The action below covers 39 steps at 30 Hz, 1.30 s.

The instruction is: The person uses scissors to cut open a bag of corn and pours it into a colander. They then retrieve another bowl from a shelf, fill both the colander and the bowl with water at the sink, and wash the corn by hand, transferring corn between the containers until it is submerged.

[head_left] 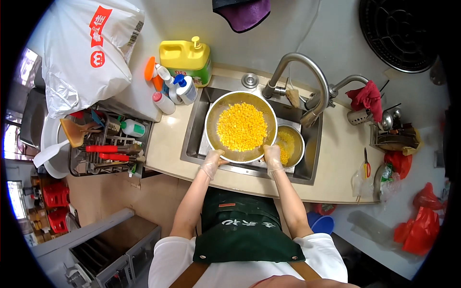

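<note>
Over the sink [192, 144] I hold a large round metal bowl [213, 115] of yellow corn kernels [241, 126]. My left hand [212, 162], in a clear plastic glove, is closed on the bowl's near left rim. On the near right rim, my right hand [272, 157] grips in a matching glove. A smaller metal bowl [300, 142] sits in the sink's right part, partly covered by the large one. More yellow kernels [285, 153] lie in it, and its near left side is hidden.
A curved metal faucet [317, 65] arches over the sink's right side. Behind the sink's left are a yellow jug [185, 55] and several bottles. A utensil rack [108, 153] stands left; a red cloth [366, 102] hangs right. Scissors [367, 165] are at the far right.
</note>
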{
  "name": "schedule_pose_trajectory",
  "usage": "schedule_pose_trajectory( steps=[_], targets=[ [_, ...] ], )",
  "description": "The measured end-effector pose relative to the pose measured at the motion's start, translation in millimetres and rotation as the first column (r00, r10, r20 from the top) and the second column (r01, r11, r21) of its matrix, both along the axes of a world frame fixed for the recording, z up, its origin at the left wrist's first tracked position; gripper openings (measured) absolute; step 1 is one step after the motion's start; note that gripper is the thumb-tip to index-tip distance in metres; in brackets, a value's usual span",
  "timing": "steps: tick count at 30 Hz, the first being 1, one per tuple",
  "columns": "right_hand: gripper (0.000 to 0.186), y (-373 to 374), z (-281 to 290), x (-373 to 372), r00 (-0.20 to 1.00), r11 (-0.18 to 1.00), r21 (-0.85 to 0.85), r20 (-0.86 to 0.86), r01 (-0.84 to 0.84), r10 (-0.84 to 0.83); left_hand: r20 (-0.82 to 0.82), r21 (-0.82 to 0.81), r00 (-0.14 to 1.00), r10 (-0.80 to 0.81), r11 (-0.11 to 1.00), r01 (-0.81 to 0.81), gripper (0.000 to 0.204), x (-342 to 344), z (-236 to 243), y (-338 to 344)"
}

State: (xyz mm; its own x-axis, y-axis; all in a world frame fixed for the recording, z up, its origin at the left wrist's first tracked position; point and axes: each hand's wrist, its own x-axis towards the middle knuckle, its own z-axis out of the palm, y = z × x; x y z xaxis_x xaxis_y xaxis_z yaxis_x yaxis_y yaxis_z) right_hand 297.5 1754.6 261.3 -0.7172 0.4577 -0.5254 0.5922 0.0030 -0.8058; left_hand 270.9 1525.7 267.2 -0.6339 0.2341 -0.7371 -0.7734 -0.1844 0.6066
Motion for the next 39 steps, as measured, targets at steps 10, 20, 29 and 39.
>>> schedule_pose_trajectory(
  steps=[10, 20, 29, 39],
  targets=[
    [0.025, 5.6, 35.0, -1.7, 0.998, 0.994, 0.089, 0.03, -0.065, 0.063, -0.082, 0.095, 0.996, 0.045, 0.995, -0.038, 0.043, 21.8, 0.4, 6.4],
    [0.021, 19.6, 17.2, 21.2, 0.999, 0.998, -0.066, -0.04, 0.005, -0.008, -0.121, -0.109, 0.992, -0.025, 0.994, 0.012, 0.04, 31.4, 32.7, 22.0],
    [0.022, 15.5, 20.3, 6.0, 0.995, 0.991, -0.09, 0.012, -0.097, 0.098, -0.074, -0.098, 0.996, 0.04, 0.994, -0.047, 0.042, 13.6, 24.5, 16.9],
    [0.02, 24.4, 63.4, -19.8, 0.956, 0.96, 0.006, 0.096, -0.28, 0.278, -0.086, -0.183, 0.978, 0.191, 0.962, -0.203, 0.078, 46.3, 2.7, -15.2]
  ],
)
